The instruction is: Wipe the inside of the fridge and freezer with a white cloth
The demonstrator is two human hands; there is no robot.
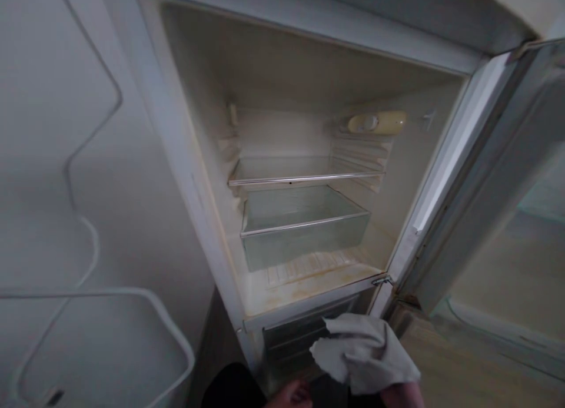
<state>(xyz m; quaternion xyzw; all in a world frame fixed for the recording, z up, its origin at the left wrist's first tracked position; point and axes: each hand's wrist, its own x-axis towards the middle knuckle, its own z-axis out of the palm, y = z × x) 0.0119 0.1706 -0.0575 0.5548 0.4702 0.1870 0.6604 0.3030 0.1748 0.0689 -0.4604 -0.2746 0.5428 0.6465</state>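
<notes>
A crumpled off-white cloth with ragged edges hangs over my right hand, which grips it and hides most of its own fingers. At the bottom edge of the view, my left hand has its fingers curled in, and I see nothing in them. Both hands are low in front of an open fridge. Inside it are a glass shelf and, lower, a clear drawer under a second glass pane. Yellowish-brown stains mark the fridge floor.
The fridge door stands swung out to the right. A yellowed lamp housing sticks out from the inner right wall. Below the compartment is a dark slatted panel. A cable runs down the pale surface on the left.
</notes>
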